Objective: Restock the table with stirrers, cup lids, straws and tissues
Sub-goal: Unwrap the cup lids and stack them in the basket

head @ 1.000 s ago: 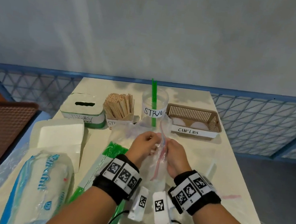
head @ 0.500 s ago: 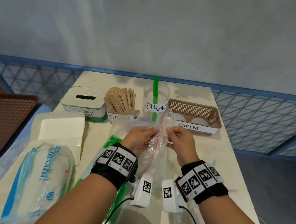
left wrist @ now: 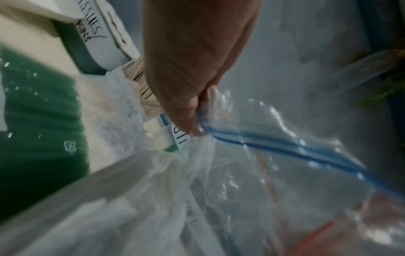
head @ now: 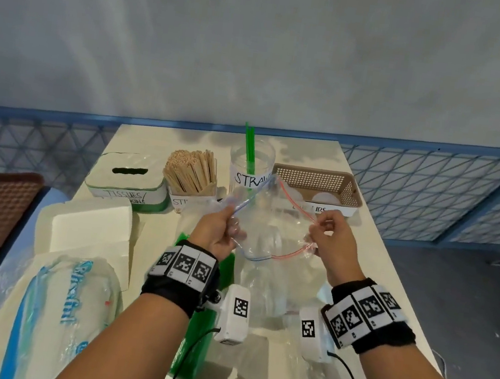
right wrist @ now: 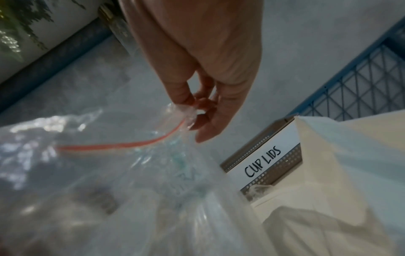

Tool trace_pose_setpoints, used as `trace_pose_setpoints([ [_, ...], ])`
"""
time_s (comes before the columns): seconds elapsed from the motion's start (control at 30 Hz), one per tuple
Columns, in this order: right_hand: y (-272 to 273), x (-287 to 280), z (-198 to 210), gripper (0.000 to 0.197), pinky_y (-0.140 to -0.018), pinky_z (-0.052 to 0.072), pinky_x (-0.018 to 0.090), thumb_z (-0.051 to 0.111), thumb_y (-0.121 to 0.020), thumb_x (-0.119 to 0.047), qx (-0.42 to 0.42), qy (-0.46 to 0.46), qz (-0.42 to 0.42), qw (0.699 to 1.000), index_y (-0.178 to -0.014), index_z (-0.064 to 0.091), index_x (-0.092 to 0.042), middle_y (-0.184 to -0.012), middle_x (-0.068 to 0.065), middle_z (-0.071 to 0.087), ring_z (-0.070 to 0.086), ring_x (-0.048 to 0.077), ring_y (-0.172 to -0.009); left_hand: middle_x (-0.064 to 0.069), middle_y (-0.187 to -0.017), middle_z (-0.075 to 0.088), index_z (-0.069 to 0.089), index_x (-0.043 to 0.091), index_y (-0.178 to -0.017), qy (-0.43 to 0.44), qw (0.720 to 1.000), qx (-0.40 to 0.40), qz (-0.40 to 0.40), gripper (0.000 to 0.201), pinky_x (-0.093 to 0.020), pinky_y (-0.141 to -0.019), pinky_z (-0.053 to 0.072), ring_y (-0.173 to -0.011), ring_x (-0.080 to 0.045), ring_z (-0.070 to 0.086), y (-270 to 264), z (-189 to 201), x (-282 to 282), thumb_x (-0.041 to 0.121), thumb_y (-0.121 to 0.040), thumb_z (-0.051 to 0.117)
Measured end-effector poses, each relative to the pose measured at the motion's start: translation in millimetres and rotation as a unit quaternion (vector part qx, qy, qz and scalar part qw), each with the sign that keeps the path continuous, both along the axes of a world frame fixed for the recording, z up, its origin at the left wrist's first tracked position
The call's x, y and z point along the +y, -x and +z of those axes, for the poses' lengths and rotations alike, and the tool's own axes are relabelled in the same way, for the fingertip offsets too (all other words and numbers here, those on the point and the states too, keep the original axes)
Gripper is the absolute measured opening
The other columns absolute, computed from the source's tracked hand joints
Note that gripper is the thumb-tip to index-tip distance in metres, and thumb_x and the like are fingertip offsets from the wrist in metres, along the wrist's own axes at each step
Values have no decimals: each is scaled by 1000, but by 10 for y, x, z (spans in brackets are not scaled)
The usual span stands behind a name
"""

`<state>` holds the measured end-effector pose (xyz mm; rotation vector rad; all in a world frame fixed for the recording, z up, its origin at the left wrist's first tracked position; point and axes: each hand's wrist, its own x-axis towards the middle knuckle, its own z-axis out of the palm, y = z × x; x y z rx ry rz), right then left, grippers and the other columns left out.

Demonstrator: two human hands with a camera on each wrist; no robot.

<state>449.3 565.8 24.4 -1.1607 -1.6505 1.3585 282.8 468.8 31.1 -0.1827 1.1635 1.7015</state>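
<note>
**Zip bag mouth pulled apart, lids not out yet**

Left hand pinches the blue seal strip, right hand pinches the red one; fingers are curled tight on each lip of the clear zip bag, held above mid-table. Cup-lid basket sits at the far right edge. Best approach: pull lips evenly, keep the mouth up, then free one hand to reach in.

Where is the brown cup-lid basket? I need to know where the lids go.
In the head view, the brown perforated plastic basket labelled CUP LIDS stands at the table's far right, beside the clear straw jar.
</note>
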Motion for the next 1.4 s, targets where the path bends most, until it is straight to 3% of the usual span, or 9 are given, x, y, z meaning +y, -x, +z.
trace_pose_setpoints([
  [0.07, -19, 21, -11, 34, -62, 49, 34, 48, -83, 10, -36, -31, -8, 999, -74, 49, -23, -77, 0, 49, 58, 27, -67, 1, -57, 38, 54, 15, -85, 46, 980, 170, -93, 14, -18, -39, 39, -41, -8, 35, -1, 54, -40, 22, -85, 66],
  [0.2, 28, -76, 38, 27, -86, 39, 20, 59, -76, 9, -157, -217, -37, 963, -91, 57, -14, -109, 10, 48, 51, 24, -103, 2, -72, 47, 55, 9, -97, 145, 803, 506, -277, 11, -15, -42, 44, -56, -11, 49, 5, 102, -48, 12, -88, 61],
  [0.37, 412, -430, 267, 14, -74, 42, 15, 54, -89, -9, -185, -269, 166, 931, -98, 65, -11, -100, 3, 65, 58, 13, -84, -8, -71, 51, 44, 13, -84, 117, 861, 435, -235, 20, -29, -52, 47, -58, -19, 49, 41, 71, -7, -2, -94, 36],
  [0.5, 566, -377, 62, 29, -92, 41, 29, 39, -95, -5, -441, -221, 274, 825, -115, 59, -1, -121, 14, 61, 55, 28, -113, -9, -78, 46, 44, 8, -100, 118, 834, 497, -209, 9, -28, -55, 35, -62, -20, 43, 26, -59, 14, 6, -94, 37],
  [0.67, 736, -267, -128, 49, -104, 34, 33, 48, -95, -25, -512, -209, 209, 806, -135, 36, 2, -141, 21, 33, 39, 31, -127, -1, -77, 47, 40, 10, -116, 139, 821, 517, -201, 36, -28, -59, 36, -68, -16, 46, 71, -135, -28, 22, -88, 60],
  [0.97, 860, -322, -266, 99, -107, 33, 34, 54, -85, -55, -523, -111, 198, 821, -144, 5, 7, -148, 24, 18, 35, 33, -133, -21, -106, 60, 51, -5, -108, 261, 638, 652, -316, 23, -32, -80, 40, -102, -33, 56, 161, -162, -59, 12, -93, 47],
  [1.07, 904, -345, -316, 99, -104, 37, 35, 54, -85, -55, -512, -84, 198, 832, -143, 4, 8, -147, 25, 19, 38, 33, -130, -19, -102, 57, 47, 0, -99, 272, 677, 603, -323, 10, -36, -83, 40, -102, -33, 54, 242, -252, -44, 8, -94, 44],
  [1.23, 976, -388, -335, 104, -104, 38, 35, 63, -81, -49, -481, -44, 198, 853, -144, 0, 6, -147, 21, 21, 36, 30, -132, -25, -95, 59, 54, 3, -80, 189, 903, 345, -173, 7, -46, -89, 49, -96, -37, 60, 355, -549, -52, 10, -80, 56],
  [1.4, 1001, -396, -385, 108, -103, 41, 35, 64, -79, -48, -471, -13, 187, 862, -144, -6, 3, -146, 21, 19, 39, 31, -130, -25, -105, 64, 59, -11, -105, 219, 844, 398, -284, 72, -45, -94, 49, -102, -38, 62, 349, -663, -61, 48, -65, 73],
])
